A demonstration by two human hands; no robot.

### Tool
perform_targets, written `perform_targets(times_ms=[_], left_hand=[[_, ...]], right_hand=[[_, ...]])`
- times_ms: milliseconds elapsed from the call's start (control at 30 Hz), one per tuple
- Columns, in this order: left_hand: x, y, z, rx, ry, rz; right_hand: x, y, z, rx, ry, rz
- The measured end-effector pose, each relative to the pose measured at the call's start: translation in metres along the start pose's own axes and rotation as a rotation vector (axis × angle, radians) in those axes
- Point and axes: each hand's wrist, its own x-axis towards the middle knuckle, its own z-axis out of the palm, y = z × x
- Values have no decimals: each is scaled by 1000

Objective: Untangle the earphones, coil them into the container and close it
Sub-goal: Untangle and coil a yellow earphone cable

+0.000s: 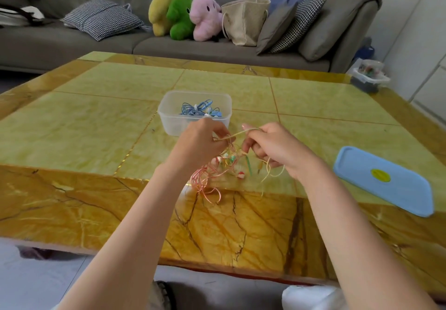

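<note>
Both hands work mid-table; left hand (200,140) and right hand (272,145) each pinch the tangled earphones (217,169): light, limp, snag-prone, best held near knots; container (193,111) at 12 o'clock; lid (383,179) at 3

Nothing here you can actually read, honestly. The only label-ish thing is a round yellow-green sticker (380,175) sitting in the middle of the blue lid (383,181), which lies on the table to the right of the clear container (195,113). Whatever's printed on that sticker is way too small and blurry to make out. The container itself shows no lettering or numbers.
</note>
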Motion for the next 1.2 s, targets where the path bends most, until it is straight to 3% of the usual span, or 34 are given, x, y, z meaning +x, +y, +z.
perform_targets(times_ms=[100,167,333,433,567,700,767,867,1033,1100,1200], left_hand=[[0,1,0,42,90,-8],[1,0,0,98,137,-28],[1,-8,-1,150,191,-62],[4,-1,-9,62,224,-58],[3,15,-22,-473,-103,-96],[-4,10,-25,-705,-294,-148],[-6,3,-28,-747,-318,-210],[-4,-4,-29,-678,-146,-293],[4,-10,-26,-579,156,-357],[8,-13,-22,-362,159,-331],[7,-18,-11,-51,-33,-257]], right_hand=[[-3,-2,-1,172,-111,38],[-4,-1,-5,288,-93,59],[-1,0,-21,916,27,75],[-2,-4,-23,1124,8,9],[3,3,-31,1304,66,34],[9,23,-32,1385,267,269],[9,27,-36,1468,374,325],[6,26,-39,1553,437,330],[1,26,-47,1809,335,169],[-1,22,-47,1808,326,94],[-4,19,-43,1738,310,69]])
